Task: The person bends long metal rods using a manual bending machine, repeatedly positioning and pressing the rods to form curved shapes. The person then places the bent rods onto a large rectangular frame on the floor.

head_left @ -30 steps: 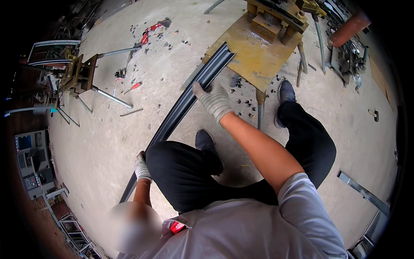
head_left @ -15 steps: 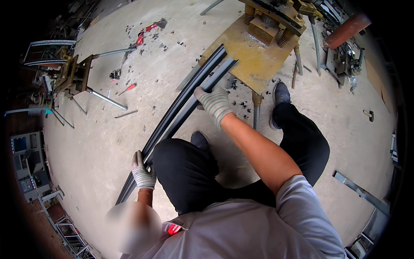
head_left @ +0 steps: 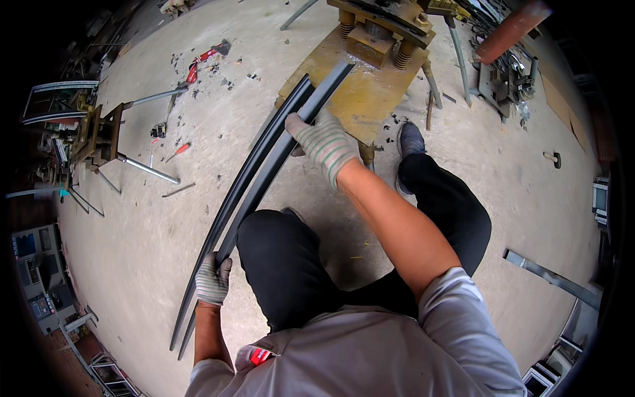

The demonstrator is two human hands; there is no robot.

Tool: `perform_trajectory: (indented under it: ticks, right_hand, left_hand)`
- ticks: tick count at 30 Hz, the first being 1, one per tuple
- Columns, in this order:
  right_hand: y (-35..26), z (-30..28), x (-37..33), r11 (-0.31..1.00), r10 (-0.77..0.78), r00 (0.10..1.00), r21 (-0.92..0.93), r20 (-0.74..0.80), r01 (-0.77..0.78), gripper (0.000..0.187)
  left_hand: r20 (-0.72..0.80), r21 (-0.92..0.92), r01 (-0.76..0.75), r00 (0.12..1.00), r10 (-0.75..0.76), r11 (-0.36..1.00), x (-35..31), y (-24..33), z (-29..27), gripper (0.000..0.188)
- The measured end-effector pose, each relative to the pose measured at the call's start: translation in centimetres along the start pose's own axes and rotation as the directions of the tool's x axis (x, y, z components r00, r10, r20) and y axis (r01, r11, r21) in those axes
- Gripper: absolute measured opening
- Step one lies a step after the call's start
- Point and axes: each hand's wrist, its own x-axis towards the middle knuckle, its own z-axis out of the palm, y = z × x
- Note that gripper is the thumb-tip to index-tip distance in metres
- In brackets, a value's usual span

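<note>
I hold two long dark metal profiles (head_left: 254, 175) side by side, running from my lower left up to the yellow press machine (head_left: 360, 86). My left hand (head_left: 213, 281), in a striped work glove, grips them near their near end beside my left knee. My right hand (head_left: 324, 142), also gloved, is closed on them further up, just in front of the press table. The far ends of the profiles rest on the yellow table under the press head with its springs.
Concrete floor with scattered metal scraps and a red-handled tool (head_left: 178, 151). A metal stand with pipes (head_left: 106, 135) stands at left. A grey metal strip (head_left: 552, 279) lies at right. A rust-coloured pipe (head_left: 512, 30) and tool clutter sit at upper right.
The profiles have been lifted off the floor and pushed forward onto the press table. Both hands rose with them, and my view has moved closer to the machine.
</note>
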Motion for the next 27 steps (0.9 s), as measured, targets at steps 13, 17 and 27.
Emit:
perform_trajectory:
  ticks: [13, 17, 27]
  right_hand:
    - [-5.2, -4.7, 2.4, 0.937, 0.14, 0.986, -0.309, -0.089, -0.161, 0.048]
    - [-4.9, -6.0, 3.4, 0.942, 0.146, 0.988, -0.298, -0.059, -0.157, 0.05]
    - [-3.7, -6.2, 4.1, 0.976, 0.092, 0.994, -0.194, -0.064, -0.102, 0.047]
  left_hand:
    - [0.004, 0.068, 0.048, 0.999, -0.049, 0.997, 1.5, 7.0, -2.3, 0.032]
    - [0.014, 0.08, 0.065, 0.998, -0.067, 0.995, 2.1, 8.5, -2.2, 0.033]
    - [0.04, 0.112, 0.087, 0.995, -0.092, 0.99, 2.4, 9.5, -2.4, 0.032]
